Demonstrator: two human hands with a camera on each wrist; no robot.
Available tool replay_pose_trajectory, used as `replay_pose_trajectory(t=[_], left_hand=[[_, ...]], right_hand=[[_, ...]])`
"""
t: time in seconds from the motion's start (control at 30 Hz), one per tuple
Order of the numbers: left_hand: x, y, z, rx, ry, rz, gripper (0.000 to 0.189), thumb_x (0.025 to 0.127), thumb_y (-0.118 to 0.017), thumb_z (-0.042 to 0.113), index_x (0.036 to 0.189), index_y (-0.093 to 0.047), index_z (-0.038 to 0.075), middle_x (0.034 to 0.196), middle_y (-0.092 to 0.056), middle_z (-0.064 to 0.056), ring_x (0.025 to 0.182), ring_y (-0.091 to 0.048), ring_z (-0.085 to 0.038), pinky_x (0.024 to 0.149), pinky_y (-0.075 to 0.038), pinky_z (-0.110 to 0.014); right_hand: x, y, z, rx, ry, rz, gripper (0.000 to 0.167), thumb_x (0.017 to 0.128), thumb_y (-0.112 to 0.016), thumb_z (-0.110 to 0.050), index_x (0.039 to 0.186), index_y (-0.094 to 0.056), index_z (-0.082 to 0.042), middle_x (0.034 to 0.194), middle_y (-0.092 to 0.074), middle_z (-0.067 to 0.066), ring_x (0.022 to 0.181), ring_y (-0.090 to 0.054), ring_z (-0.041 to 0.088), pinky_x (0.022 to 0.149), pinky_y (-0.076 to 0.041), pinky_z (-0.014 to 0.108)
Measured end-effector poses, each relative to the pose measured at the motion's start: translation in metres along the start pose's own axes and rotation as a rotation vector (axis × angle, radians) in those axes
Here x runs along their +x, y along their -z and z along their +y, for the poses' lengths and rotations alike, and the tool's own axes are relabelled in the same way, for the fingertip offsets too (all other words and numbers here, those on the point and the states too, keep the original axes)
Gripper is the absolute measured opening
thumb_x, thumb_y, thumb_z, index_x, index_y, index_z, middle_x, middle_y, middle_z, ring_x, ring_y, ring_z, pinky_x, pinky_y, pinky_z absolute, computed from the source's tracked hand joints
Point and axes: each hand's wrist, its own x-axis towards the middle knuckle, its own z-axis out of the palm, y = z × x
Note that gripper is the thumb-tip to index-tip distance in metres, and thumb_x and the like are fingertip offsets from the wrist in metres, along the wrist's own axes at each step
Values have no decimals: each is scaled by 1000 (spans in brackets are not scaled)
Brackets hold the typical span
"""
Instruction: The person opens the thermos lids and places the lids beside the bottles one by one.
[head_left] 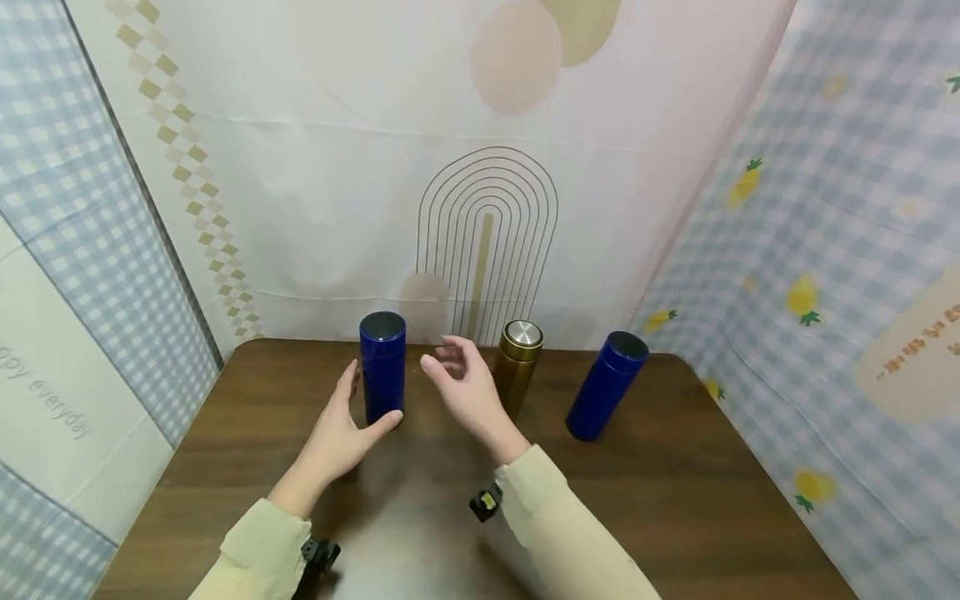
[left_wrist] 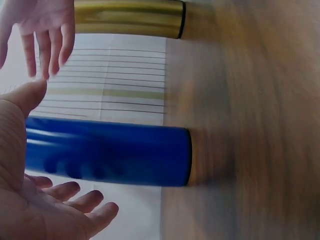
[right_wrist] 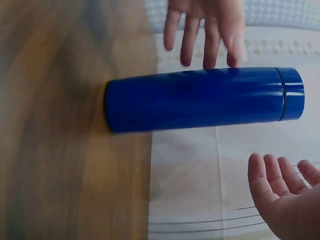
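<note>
A dark blue thermos bottle (head_left: 384, 371) stands upright on the left of the table. Around its near left side is my left hand (head_left: 333, 440), thumb and fingers spread apart; in the left wrist view its fingers (left_wrist: 86, 202) are not closed on the blue bottle (left_wrist: 112, 152). My right hand (head_left: 474, 398) hovers between this bottle and a gold thermos bottle (head_left: 516, 375) with a silver-topped lid. Its fingers are loosely bent and hold nothing; the right wrist view shows a gap between these fingers (right_wrist: 275, 177) and the blue bottle (right_wrist: 195, 100).
Farther right, a second blue thermos bottle (head_left: 606, 387) stands on the brown wooden table (head_left: 645, 508). A white patterned cloth (head_left: 322, 183) hangs behind the table. Blue checked cloths (head_left: 840, 208) hang at both sides.
</note>
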Motion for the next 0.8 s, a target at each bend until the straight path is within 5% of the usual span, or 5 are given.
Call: replay_pose_trajectory(t=[0.27, 0.47, 0.8], left_hand=[[16, -8, -1, -79, -21, 60, 101, 84, -74, 40, 153, -9, 3, 151, -27, -24, 134, -34, -41, 106, -31, -55], [21, -13, -6, -55, -22, 119, 94, 84, -75, 35, 150, -21, -3, 138, -34, -23, 121, -44, -38, 100, -37, -54], [28, -17, -7, -134, 47, 126, 82, 84, -75, 37, 142, -25, 9, 138, -44, -24, 129, -43, -37, 104, -37, -50]], right_hand=[[15, -26, -8, 69, 33, -28, 61, 90, -64, -48, 142, -44, -22, 132, -56, 1, 119, -55, 24, 93, -48, 40], [15, -33, -10, 99, 47, -79, 61, 90, -66, -42, 143, -43, -23, 132, -56, -1, 117, -56, 14, 93, -48, 35], [16, -37, -14, 105, 58, -94, 61, 87, -69, -45, 140, -46, -24, 126, -58, -2, 114, -56, 13, 95, -47, 41]])
